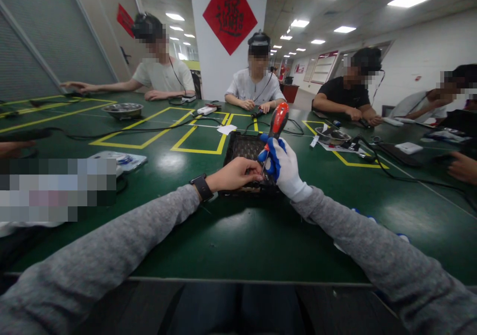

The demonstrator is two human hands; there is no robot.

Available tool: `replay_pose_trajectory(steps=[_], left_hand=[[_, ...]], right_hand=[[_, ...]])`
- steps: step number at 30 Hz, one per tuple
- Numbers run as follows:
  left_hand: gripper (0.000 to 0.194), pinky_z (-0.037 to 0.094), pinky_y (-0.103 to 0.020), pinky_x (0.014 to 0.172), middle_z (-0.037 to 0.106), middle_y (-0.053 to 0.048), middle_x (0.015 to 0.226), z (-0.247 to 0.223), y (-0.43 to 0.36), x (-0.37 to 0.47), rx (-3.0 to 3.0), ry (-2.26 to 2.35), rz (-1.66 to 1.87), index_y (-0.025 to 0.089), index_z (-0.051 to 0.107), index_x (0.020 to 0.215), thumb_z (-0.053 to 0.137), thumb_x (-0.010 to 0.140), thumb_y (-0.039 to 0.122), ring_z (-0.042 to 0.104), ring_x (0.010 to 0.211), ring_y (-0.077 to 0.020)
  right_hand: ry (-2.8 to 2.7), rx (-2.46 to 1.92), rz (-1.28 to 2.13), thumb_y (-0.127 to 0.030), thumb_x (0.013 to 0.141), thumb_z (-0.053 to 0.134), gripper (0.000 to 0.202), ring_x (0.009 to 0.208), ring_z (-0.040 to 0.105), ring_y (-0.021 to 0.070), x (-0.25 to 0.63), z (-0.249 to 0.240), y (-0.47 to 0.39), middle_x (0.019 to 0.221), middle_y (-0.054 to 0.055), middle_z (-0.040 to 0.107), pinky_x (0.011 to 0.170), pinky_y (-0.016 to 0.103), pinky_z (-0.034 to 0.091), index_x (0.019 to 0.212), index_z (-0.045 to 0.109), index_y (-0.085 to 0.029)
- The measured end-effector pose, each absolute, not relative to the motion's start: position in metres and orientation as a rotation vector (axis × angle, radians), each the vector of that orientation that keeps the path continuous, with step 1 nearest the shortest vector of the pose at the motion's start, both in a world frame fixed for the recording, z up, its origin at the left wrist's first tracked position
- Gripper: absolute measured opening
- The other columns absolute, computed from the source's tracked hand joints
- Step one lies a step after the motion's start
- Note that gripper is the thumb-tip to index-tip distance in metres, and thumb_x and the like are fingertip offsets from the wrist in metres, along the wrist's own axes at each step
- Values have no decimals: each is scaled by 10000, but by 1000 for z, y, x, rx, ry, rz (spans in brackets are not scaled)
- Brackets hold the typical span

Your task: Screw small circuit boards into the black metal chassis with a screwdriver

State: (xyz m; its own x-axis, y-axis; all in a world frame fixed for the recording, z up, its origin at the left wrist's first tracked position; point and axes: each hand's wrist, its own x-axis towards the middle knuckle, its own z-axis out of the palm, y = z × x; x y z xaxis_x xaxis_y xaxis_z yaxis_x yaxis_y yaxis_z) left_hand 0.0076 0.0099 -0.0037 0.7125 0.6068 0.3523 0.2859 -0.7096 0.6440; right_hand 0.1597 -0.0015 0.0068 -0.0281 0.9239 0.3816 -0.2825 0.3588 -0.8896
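My right hand [285,168], in a white glove with blue coating, is closed around a red-handled screwdriver [279,119]. The screwdriver leans slightly, handle up, and its thin shaft points down toward the fingertips of my left hand [238,172]. That left hand is bare, with a dark watch [201,187] at the wrist. Its thumb and fingers are pinched together near the shaft's lower end; whatever lies between them is too small to make out. Both hands are over a black plastic crate [238,146] with a lattice bottom, and they hide much of its near side.
The green table [223,245] carries yellow tape outlines. A metal bowl [122,110] stands far left, another bowl [331,135] to the right among small items. Black cables cross the top. Several people sit around it. White-and-blue gloves [372,219] lie behind my right forearm.
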Motion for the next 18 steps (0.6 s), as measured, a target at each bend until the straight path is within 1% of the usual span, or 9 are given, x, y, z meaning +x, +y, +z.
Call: replay_pose_trajectory(steps=[2, 4, 9, 11, 16, 18], left_hand=[[207, 435, -237, 752, 666, -43, 839, -2, 9, 7, 2370, 638, 749, 115, 622, 821, 532, 811, 300, 587, 775, -131], [211, 433, -238, 753, 662, -43, 842, -1, 8, 8, 2376, 634, 759, 116, 621, 824, 524, 815, 303, 584, 779, -131], [300, 410, -216, 623, 606, -8, 700, -3, 8, 10, 2339, 732, 801, 113, 599, 783, 558, 781, 410, 527, 642, -107], [303, 403, -212, 606, 601, -5, 676, -3, 8, 9, 2339, 745, 802, 111, 594, 761, 566, 774, 413, 519, 623, -104], [225, 428, -224, 708, 656, -33, 790, -2, 8, 7, 2372, 665, 760, 114, 610, 796, 508, 822, 313, 580, 741, -129], [236, 429, -227, 717, 655, -34, 799, -1, 8, 8, 2384, 664, 748, 115, 612, 804, 492, 832, 317, 579, 750, -131]], right_hand=[[-1225, -690, 1098, -485, 758, 572, 396, 366, 399, 33, 160, 7, -2, 553, -55, 547, 346, 163, 298, 1004, 565, -175], [-1216, -691, 1093, -488, 756, 574, 396, 365, 394, 32, 159, 7, -3, 551, -58, 543, 346, 162, 297, 1003, 565, -179], [-1180, -671, 1080, -470, 756, 580, 371, 383, 410, 33, 159, 6, -2, 557, -59, 539, 361, 160, 306, 993, 565, -186], [-1190, -680, 1083, -471, 755, 579, 374, 381, 406, 32, 159, 7, -2, 559, -58, 542, 359, 159, 303, 995, 565, -185], [-1216, -722, 1102, -495, 748, 574, 395, 386, 415, 33, 159, 7, -1, 568, -54, 557, 361, 157, 313, 990, 569, -182], [-1215, -718, 1103, -492, 746, 580, 392, 384, 414, 32, 159, 7, -1, 578, -51, 567, 360, 157, 312, 986, 569, -183]])
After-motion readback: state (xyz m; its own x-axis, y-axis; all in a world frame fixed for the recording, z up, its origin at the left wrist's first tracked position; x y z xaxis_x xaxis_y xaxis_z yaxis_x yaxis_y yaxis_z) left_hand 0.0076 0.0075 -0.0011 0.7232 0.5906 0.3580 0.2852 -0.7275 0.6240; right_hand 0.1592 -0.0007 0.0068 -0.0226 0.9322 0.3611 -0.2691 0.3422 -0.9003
